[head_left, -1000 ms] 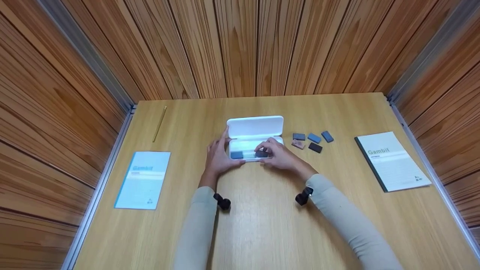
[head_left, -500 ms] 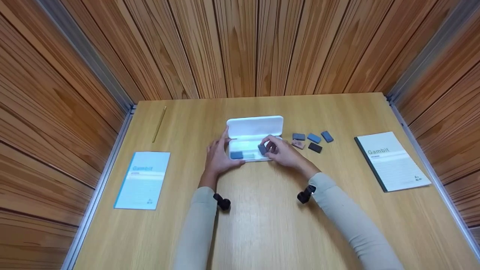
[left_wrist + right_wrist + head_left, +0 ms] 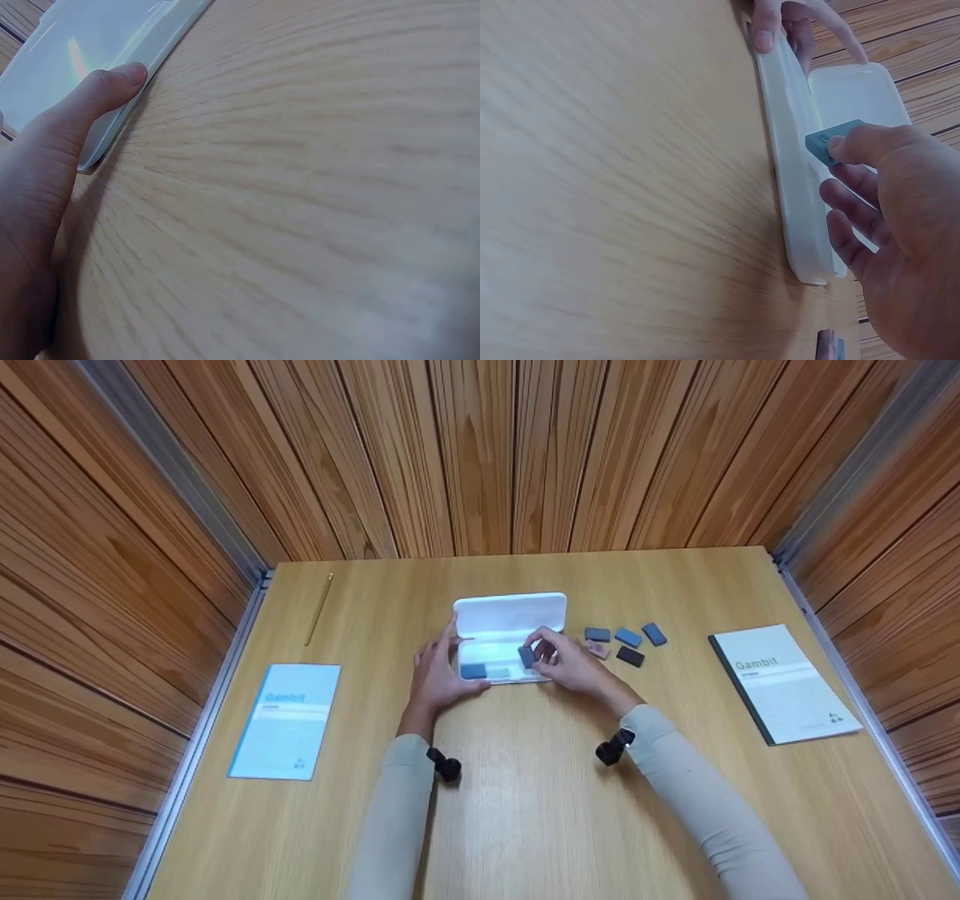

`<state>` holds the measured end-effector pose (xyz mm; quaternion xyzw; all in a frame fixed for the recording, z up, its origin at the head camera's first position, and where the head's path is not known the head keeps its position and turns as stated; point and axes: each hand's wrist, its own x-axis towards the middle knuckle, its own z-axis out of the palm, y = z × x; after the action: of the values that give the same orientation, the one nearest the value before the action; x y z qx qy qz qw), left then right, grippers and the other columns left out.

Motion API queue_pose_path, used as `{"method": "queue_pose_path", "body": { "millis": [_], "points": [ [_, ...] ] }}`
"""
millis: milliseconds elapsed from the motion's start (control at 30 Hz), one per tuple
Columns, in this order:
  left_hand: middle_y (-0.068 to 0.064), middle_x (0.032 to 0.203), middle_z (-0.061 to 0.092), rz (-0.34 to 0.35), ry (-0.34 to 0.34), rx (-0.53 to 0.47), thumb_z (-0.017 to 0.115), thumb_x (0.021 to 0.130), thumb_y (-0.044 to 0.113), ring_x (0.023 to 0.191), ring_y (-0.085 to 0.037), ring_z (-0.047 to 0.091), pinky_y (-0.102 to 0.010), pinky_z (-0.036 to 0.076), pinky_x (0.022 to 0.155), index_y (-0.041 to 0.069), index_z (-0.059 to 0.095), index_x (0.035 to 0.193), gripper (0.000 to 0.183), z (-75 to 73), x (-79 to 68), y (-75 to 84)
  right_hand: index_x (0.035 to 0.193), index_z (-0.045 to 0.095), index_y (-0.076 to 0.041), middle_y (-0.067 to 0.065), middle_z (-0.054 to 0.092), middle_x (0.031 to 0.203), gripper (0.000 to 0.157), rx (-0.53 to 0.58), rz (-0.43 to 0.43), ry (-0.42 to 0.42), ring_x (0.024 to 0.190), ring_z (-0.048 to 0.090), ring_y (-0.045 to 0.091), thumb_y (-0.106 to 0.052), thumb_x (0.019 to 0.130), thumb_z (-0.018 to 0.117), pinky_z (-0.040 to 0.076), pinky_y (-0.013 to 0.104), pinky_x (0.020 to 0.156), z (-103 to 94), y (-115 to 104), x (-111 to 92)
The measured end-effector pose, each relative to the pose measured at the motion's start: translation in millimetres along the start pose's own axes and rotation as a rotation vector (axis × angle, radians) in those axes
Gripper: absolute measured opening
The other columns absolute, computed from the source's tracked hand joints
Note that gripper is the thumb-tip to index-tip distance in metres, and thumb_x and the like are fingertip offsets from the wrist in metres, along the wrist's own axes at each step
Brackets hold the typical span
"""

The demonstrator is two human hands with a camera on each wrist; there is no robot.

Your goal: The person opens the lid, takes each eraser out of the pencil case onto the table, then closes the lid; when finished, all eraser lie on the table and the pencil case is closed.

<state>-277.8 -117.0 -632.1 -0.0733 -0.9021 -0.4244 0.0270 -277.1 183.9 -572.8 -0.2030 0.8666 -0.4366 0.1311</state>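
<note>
Table (image 3: 517, 810), lt. wood, btwn plank walls (image 3: 97, 577)

Glossy white plastic case (image 3: 510, 615), matt block (image 3: 819, 142), smooth wood-grained tabletop (image 3: 525, 810), cloth sleeves (image 3: 396, 817).

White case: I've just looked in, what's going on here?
A person's left hand holds the open white case at its left side, while the right hand pinches a small block over its right part. Another block lies inside at the left; five more blocks lie on the table to the right.
</note>
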Motion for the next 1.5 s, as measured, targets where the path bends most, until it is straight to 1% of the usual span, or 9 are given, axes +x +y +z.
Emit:
{"method": "queue_pose_path", "body": {
  "millis": [133,267,500,700,833,1033,1133,1300,1500],
  "points": [
    [-0.004,0.155,0.068,-0.007,-0.003,0.008,0.103,0.07,0.06,0.153,-0.035,0.051,-0.062,0.022,0.137,0.045,0.013,0.181,0.143,0.3,-0.2,0.4,0.141,0.063,-0.017,0.012,0.072,0.12,0.033,-0.016,-0.02,0.024,0.108,0.064,0.027,-0.01,0.109,0.07,0.051,0.032,0.09,-5.4,-1,-4],
    [-0.004,0.157,0.068,-0.012,-0.009,0.012,0.102,0.071,0.06,0.152,-0.035,0.051,-0.062,0.023,0.137,0.044,0.014,0.181,0.142,0.7,0.0,0.5,0.141,0.064,-0.016,0.013,0.072,0.122,0.033,-0.021,-0.009,0.047,0.109,0.064,0.027,-0.01,0.109,0.071,0.051,0.033,0.091,-11.3,1,-8],
    [-0.003,0.156,0.067,-0.027,-0.012,0.011,0.102,0.071,0.059,0.154,-0.034,0.05,-0.062,0.02,0.138,0.045,0.012,0.181,0.143,0.4,0.1,0.5,0.143,0.064,-0.013,0.015,0.067,0.125,0.034,0.03,0.034,0.074,0.111,0.06,0.028,-0.005,0.109,0.068,0.051,0.029,0.093,-25.9,12,-16],
    [-0.001,0.154,0.068,-0.031,-0.008,0.009,0.103,0.07,0.06,0.154,-0.033,0.051,-0.061,0.022,0.138,0.048,0.012,0.18,0.143,0.7,-0.6,-0.3,0.142,0.064,-0.007,0.019,0.069,0.126,0.036,0.035,0.003,0.114,0.111,0.061,0.027,-0.001,0.107,0.069,0.049,0.026,0.094,-39.0,23,-26],
    [-0.002,0.154,0.068,-0.031,-0.008,0.001,0.103,0.07,0.061,0.155,-0.034,0.05,-0.061,0.022,0.138,0.049,0.012,0.18,0.143,0.8,-1.5,-0.6,0.142,0.064,-0.005,0.02,0.069,0.124,0.035,0.03,0.002,0.131,0.109,0.061,0.026,-0.001,0.107,0.069,0.049,0.024,0.092,-48.0,33,-35],
    [-0.002,0.154,0.068,-0.024,-0.011,0.007,0.102,0.071,0.062,0.156,-0.034,0.049,-0.062,0.019,0.139,0.047,0.011,0.181,0.143,0.8,-0.9,-0.8,0.144,0.062,-0.003,0.022,0.067,0.127,0.036,0.023,0.03,0.173,0.11,0.06,0.024,0.001,0.108,0.067,0.048,0.019,0.092,-62.8,48,-51],
    [-0.004,0.154,0.068,-0.011,-0.006,0.021,0.102,0.071,0.06,0.153,-0.035,0.051,-0.063,0.021,0.137,0.043,0.013,0.182,0.143,0.9,0.1,-0.8,0.144,0.061,-0.001,0.024,0.067,0.127,0.037,0.021,0.037,0.193,0.111,0.06,0.025,0.002,0.107,0.067,0.048,0.016,0.09,-70.5,55,-59],
    [-0.005,0.155,0.068,-0.008,-0.007,0.03,0.102,0.071,0.059,0.15,-0.036,0.052,-0.062,0.025,0.135,0.04,0.014,0.182,0.143,0.4,0.2,0.1,0.143,0.062,0.003,0.028,0.067,0.126,0.039,0.013,0.044,0.25,0.111,0.061,0.029,0.006,0.105,0.068,0.046,0.014,0.088,-81.2,68,-72],
    [-0.004,0.156,0.068,-0.016,-0.018,0.024,0.102,0.071,0.061,0.153,-0.035,0.05,-0.062,0.022,0.137,0.042,0.013,0.182,0.143,-0.2,0.7,0.4,0.143,0.061,0.004,0.028,0.066,0.126,0.04,0.008,0.069,0.307,0.108,0.06,0.022,0.008,0.104,0.067,0.046,0.013,0.088,-96.2,82,-88]
  ]
}}
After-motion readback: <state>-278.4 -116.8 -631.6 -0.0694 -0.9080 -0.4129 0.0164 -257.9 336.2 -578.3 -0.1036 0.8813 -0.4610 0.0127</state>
